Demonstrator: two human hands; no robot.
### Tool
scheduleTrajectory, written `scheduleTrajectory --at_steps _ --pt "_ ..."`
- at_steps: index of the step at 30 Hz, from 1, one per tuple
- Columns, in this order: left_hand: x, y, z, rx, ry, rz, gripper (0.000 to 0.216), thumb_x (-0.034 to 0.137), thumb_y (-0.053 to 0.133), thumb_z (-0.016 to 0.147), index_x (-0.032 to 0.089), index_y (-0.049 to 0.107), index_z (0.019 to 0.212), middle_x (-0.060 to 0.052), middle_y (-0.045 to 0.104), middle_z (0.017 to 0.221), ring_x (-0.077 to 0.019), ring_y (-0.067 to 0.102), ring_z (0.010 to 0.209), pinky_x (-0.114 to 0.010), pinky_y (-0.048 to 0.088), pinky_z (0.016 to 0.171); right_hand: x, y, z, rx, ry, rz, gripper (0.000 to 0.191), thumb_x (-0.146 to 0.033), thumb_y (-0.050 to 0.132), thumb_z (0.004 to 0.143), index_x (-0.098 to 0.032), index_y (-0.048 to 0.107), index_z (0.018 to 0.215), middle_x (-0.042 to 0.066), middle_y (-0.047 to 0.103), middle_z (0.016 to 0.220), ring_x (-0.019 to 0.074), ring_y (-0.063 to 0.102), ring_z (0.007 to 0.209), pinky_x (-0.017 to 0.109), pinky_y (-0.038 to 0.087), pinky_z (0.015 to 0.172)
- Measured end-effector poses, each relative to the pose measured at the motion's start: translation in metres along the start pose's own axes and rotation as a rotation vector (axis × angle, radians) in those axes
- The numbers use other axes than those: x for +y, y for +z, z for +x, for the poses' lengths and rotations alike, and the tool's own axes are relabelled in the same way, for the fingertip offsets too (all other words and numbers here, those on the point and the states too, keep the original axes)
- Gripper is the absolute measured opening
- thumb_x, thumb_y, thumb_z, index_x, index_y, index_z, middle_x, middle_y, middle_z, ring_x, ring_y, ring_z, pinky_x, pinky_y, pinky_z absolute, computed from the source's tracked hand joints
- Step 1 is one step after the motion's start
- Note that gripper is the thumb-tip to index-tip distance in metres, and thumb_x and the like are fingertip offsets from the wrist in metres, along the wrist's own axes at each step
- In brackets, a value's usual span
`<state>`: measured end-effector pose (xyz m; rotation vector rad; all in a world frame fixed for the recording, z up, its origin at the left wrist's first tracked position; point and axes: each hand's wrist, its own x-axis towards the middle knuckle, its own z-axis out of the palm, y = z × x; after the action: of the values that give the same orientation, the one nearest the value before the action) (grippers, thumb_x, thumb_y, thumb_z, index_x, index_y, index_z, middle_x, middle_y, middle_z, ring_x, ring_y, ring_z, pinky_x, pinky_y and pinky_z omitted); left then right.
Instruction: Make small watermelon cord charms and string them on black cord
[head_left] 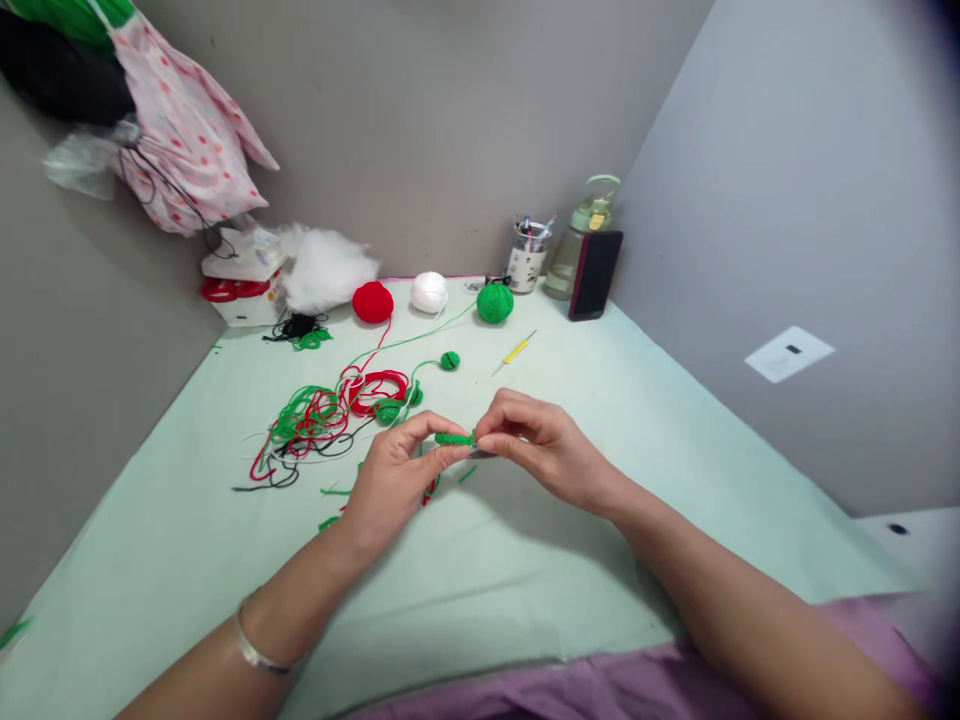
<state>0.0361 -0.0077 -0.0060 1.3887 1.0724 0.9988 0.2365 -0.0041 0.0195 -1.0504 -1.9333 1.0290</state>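
Between my two hands is a small green crocheted piece (453, 439), held above the table. My left hand (397, 475) pinches it from the left between thumb and fingers. At its right end, the thumb and fingertips of my right hand (536, 445) are closed on it. Just below lie a short green yarn scrap (467, 474) and a bit of red and green yarn, partly behind my left hand. A tangle of red, green, white and black yarn (307, 420) spreads to the left, beside small green crocheted balls (388, 411). A yellow-handled crochet hook (517, 351) lies beyond my right hand.
Along the back stand a red yarn ball (373, 302), a white yarn ball (429, 292), a green yarn ball (495, 303), white stuffing (326, 268), a pen cup (527, 262), a bottle (568, 255) and a leaning phone (596, 275). Red-handled scissors (234, 290) rest by a box at left.
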Motion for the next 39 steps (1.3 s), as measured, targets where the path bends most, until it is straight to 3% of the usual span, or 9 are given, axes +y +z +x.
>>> scheduleTrajectory --at_steps 11,18,23,27,31,39 --pt "0.000 -0.003 0.003 -0.036 0.034 -0.114 0.010 0.028 0.080 0.073 0.020 0.075 0.079 -0.003 0.072 0.083 -0.0179 0.061 0.081 -0.029 0.045 0.075 0.006 -0.012 0.003 -0.105 0.027 0.217 0.017 -0.030 0.066 0.090 -0.017 0.076 0.091 0.001 0.054 0.079 0.0120 0.052 0.071 0.027 0.042 0.065" --pt "-0.002 0.003 0.000 0.001 -0.016 -0.085 0.013 0.030 0.080 0.073 0.020 0.073 0.075 0.000 0.070 0.075 -0.0161 0.058 0.072 -0.028 0.044 0.069 0.009 0.003 0.007 -0.064 0.193 0.420 0.030 -0.040 0.076 0.080 -0.014 0.060 0.078 -0.003 0.053 0.065 0.0085 0.045 0.057 0.024 0.035 0.055" --pt "-0.004 0.006 0.000 -0.016 -0.060 -0.147 0.014 0.033 0.076 0.078 0.020 0.072 0.084 0.000 0.072 0.083 -0.0165 0.062 0.078 -0.027 0.045 0.075 0.002 0.006 0.007 0.002 0.169 0.325 0.026 -0.035 0.073 0.082 -0.015 0.059 0.077 -0.003 0.053 0.065 0.0087 0.047 0.058 0.023 0.039 0.056" --pt "-0.002 0.005 0.002 -0.030 -0.049 -0.196 0.016 0.034 0.072 0.082 0.020 0.072 0.088 -0.002 0.071 0.088 -0.0173 0.062 0.085 -0.027 0.045 0.082 0.000 0.000 0.003 -0.054 0.154 0.267 0.010 -0.025 0.065 0.087 -0.016 0.063 0.091 -0.001 0.058 0.075 0.0101 0.053 0.065 0.025 0.045 0.064" --pt "-0.003 0.005 0.003 -0.034 -0.040 -0.202 0.014 0.033 0.071 0.083 0.020 0.070 0.088 0.000 0.067 0.085 -0.0155 0.059 0.083 -0.026 0.043 0.080 0.001 0.005 0.000 -0.047 0.107 0.308 0.019 -0.020 0.063 0.088 -0.018 0.059 0.107 -0.001 0.059 0.081 0.0109 0.055 0.070 0.026 0.048 0.067" --pt "-0.001 0.007 0.001 -0.161 -0.126 -0.199 0.018 0.037 0.068 0.084 0.019 0.066 0.086 0.002 0.061 0.078 -0.0136 0.053 0.072 -0.025 0.039 0.068 0.002 -0.004 0.001 0.054 0.119 0.182 0.016 -0.030 0.063 0.091 -0.017 0.072 0.095 0.002 0.060 0.086 0.0105 0.056 0.069 0.024 0.048 0.063"
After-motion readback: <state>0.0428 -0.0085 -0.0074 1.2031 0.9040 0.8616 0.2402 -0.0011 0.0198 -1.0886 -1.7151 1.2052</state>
